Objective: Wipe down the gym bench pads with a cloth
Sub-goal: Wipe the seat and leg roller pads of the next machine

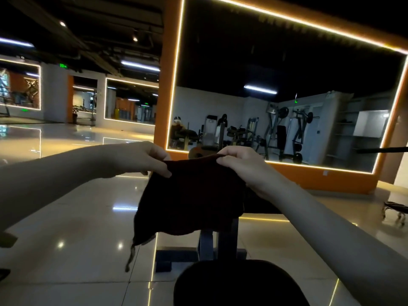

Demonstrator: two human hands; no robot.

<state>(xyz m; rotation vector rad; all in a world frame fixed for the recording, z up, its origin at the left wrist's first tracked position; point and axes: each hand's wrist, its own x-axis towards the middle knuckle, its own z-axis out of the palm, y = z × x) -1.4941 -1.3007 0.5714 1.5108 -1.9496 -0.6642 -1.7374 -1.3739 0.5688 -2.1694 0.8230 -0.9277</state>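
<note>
A dim gym hall with a glossy tiled floor (72, 217) that reflects the ceiling lights. Ahead stands an orange wall (309, 177) holding a large mirror (287, 96) edged with a glowing light strip. The mirror reflects weight machines, white walls and a ceiling lamp. Further mirrors with lit edges line the far wall on the left.

Directly below the camera is a bench. Its dark rounded pad (238, 283) fills the lower middle of the view, nearest the viewer. Beyond it the metal frame (207, 246) rests on the tiles with a crossbar foot, and a further dark part of the bench shows behind the right forearm; whether that part is a second pad cannot be told in the low light. A small wheeled trolley (395, 209) sits on the floor at the far right, well apart from the bench.

Two bare forearms reach forward from the lower corners. Between them hangs a dark cloth (192, 195), held up in the air above the bench frame and not touching the pad. It is stretched along its top edge and drapes down in loose folds, with a frayed strand trailing from its lower left corner.

The left hand (145, 159) pinches the cloth's upper left corner between thumb and curled fingers. The right hand (240, 164) pinches the upper right corner in the same way, thumb on the near side, fingers folded over the top edge.
</note>
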